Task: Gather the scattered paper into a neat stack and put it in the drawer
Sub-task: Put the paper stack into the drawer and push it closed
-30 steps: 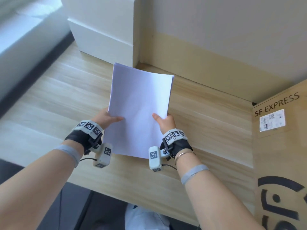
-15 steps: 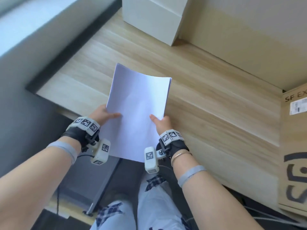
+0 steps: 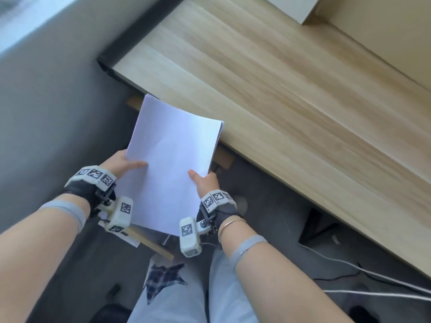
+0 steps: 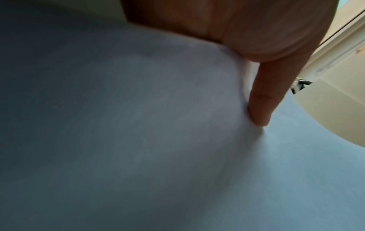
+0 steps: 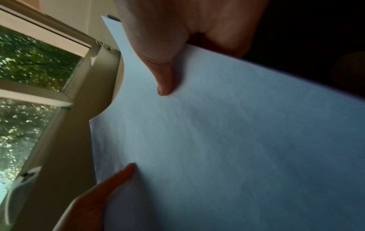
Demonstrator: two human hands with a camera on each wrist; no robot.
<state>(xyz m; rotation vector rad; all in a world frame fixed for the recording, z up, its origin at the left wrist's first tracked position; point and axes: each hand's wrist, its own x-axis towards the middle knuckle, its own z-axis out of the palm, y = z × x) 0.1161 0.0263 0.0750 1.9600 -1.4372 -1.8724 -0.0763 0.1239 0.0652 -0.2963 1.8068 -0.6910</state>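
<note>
I hold a neat stack of white paper (image 3: pixel 172 164) in both hands, just off the front left corner of the wooden desk (image 3: pixel 279 89). My left hand (image 3: pixel 123 163) grips its left edge with the thumb on top. My right hand (image 3: pixel 203 180) grips the right edge the same way. The sheets bow slightly. The left wrist view shows the paper (image 4: pixel 158 125) under my thumb (image 4: pixel 260 101). The right wrist view shows the paper (image 5: pixel 217 140) pinched by my right thumb (image 5: pixel 164 78). Beneath the stack, wooden rim pieces of what looks like an open drawer (image 3: pixel 151 244) show, mostly hidden.
A white box (image 3: pixel 298 8) stands at the back of the desk. My legs (image 3: pixel 175 299) are below the hands. Cables (image 3: pixel 349 271) run over the dark floor under the desk at the right. A grey wall (image 3: pixel 46 113) is at the left.
Both hands have carried the stack from above the desk to beyond its front left edge and lower. The grip on both edges is unchanged.
</note>
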